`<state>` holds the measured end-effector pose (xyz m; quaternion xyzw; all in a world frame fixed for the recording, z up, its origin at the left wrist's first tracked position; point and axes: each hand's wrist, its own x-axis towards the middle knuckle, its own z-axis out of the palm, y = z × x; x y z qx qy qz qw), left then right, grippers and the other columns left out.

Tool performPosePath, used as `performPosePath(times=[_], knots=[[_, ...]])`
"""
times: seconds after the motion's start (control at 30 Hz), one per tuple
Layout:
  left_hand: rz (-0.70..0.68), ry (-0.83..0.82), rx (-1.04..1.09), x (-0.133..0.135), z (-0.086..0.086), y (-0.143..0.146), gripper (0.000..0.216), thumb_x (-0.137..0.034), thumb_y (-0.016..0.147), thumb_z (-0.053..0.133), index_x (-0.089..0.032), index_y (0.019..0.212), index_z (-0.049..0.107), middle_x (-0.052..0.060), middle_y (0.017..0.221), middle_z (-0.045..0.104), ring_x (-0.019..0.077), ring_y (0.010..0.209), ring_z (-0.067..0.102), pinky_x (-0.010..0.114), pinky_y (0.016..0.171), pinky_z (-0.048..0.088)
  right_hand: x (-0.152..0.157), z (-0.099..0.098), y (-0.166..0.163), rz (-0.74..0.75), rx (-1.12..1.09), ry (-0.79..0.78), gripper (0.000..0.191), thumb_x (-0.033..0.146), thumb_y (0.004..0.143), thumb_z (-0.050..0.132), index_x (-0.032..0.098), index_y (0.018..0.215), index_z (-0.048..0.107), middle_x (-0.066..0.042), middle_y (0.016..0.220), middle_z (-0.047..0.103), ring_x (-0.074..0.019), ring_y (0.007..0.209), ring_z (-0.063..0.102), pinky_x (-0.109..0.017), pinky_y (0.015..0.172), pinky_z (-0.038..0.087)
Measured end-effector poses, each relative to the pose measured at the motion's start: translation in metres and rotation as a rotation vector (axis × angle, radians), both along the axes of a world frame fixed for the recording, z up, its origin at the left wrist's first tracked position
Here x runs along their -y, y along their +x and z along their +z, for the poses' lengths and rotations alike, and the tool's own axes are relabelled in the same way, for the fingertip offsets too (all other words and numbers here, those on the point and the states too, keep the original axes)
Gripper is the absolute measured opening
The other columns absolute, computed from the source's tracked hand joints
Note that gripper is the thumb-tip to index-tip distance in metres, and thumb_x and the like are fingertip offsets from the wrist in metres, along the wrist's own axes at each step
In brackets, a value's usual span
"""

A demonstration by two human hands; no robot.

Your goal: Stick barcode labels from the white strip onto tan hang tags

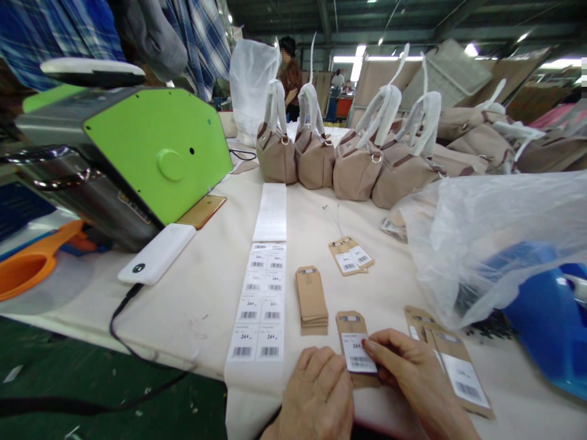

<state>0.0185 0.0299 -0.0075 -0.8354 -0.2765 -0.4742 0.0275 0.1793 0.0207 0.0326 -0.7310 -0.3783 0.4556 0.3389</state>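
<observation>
Both hands on one brown hang tag [352, 351] at table edge: left hand [316, 394] pins it, right hand [413, 379] fingertips press white barcode sticker [359, 354] onto it. Sticker sheet [259, 302] left, blank tag stack [312, 300] just beside, beige handbags [348, 159] behind.

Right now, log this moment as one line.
left hand: steadies hang tag | right hand: presses barcode sticker on | tag stack: beside

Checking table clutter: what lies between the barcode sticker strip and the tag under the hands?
A stack of blank brown tags, seen in the head view.
</observation>
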Motion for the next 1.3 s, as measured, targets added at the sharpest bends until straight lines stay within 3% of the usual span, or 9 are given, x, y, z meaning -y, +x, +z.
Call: performPosePath(times=[0.4, 0.6, 0.8, 1.0, 1.3], knots=[[-0.003, -0.018, -0.013, 0.0006, -0.0013, -0.0004, 0.018, -0.005, 0.075, 0.046, -0.008, 0.08, 0.063, 0.009, 0.079, 0.065, 0.0192, 0.079, 0.056, 0.033, 0.068, 0.049, 0.0013, 0.0015, -0.0052, -0.034, 0.06, 0.086, 0.028, 0.045, 0.067, 0.057, 0.02, 0.057, 0.062, 0.005, 0.045, 0.047, -0.0104, 0.046, 0.04, -0.024, 0.047, 0.028], [-0.005, -0.01, -0.021, -0.0002, 0.0001, 0.0, 0.018, -0.005, 0.076, 0.045, -0.008, 0.082, 0.062, 0.009, 0.079, 0.065, 0.0191, 0.079, 0.056, 0.033, 0.068, 0.049, 0.0, -0.0032, 0.0013, 0.057, 0.122, 0.046, 0.03, 0.047, 0.07, 0.055, 0.02, 0.062, 0.064, 0.004, 0.047, 0.051, -0.012, 0.048, 0.044, -0.024, 0.048, 0.03], [-0.011, -0.062, -0.012, -0.0003, 0.005, -0.0002, 0.018, -0.004, 0.077, 0.044, -0.009, 0.078, 0.061, 0.008, 0.074, 0.063, 0.0186, 0.073, 0.056, 0.031, 0.063, 0.048, 0.0014, 0.0008, -0.0027, 0.035, 0.151, 0.076, 0.03, 0.048, 0.07, 0.055, 0.021, 0.058, 0.062, 0.004, 0.046, 0.051, -0.0121, 0.047, 0.044, -0.024, 0.048, 0.031], [0.053, -0.007, -0.112, -0.0011, 0.0076, -0.0007, 0.027, -0.007, 0.079, 0.042, -0.006, 0.097, 0.062, 0.013, 0.093, 0.068, 0.0212, 0.087, 0.058, 0.033, 0.071, 0.048, 0.0027, -0.0008, -0.0037, 0.039, 0.224, 0.128, 0.03, 0.049, 0.071, 0.054, 0.023, 0.061, 0.064, 0.003, 0.05, 0.056, -0.0141, 0.05, 0.048, -0.025, 0.05, 0.035], [0.058, 0.008, -0.152, -0.0026, 0.0034, 0.0026, 0.025, -0.012, 0.08, 0.043, -0.009, 0.092, 0.065, 0.008, 0.094, 0.068, 0.0207, 0.086, 0.052, 0.034, 0.071, 0.04, 0.0031, -0.0061, -0.0014, 0.12, 0.362, 0.075, 0.029, 0.05, 0.074, 0.05, 0.024, 0.068, 0.062, 0.0, 0.062, 0.065, -0.0174, 0.06, 0.059, -0.027, 0.059, 0.043]])
